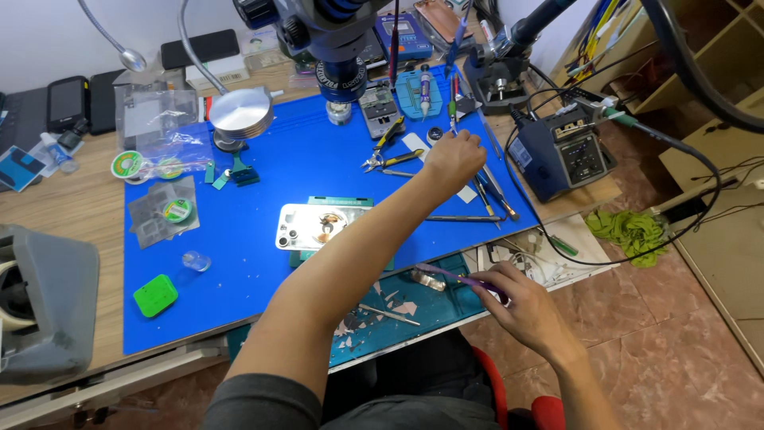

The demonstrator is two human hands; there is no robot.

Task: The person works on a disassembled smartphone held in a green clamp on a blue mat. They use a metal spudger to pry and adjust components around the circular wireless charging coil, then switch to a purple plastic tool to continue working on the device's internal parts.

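Your left hand [454, 159] reaches to one o'clock on the blue mat [263, 263], fingers curled shut over the tweezers [489, 187] there. Your right hand [517, 306], at five o'clock, is clamped on a purple-handled tool [446, 275] over the tabletop's [64, 207] near edge.

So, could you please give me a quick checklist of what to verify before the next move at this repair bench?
1. Left hand closed on a thin tool by the tweezers: ok.
2. Right hand grips the purple-handled tool: ok.
3. Phone lies flat on the blue mat: ok.
4. Phone clamped in its holder: cannot tell.
5. Broken chips near the mat's front edge: not ok.
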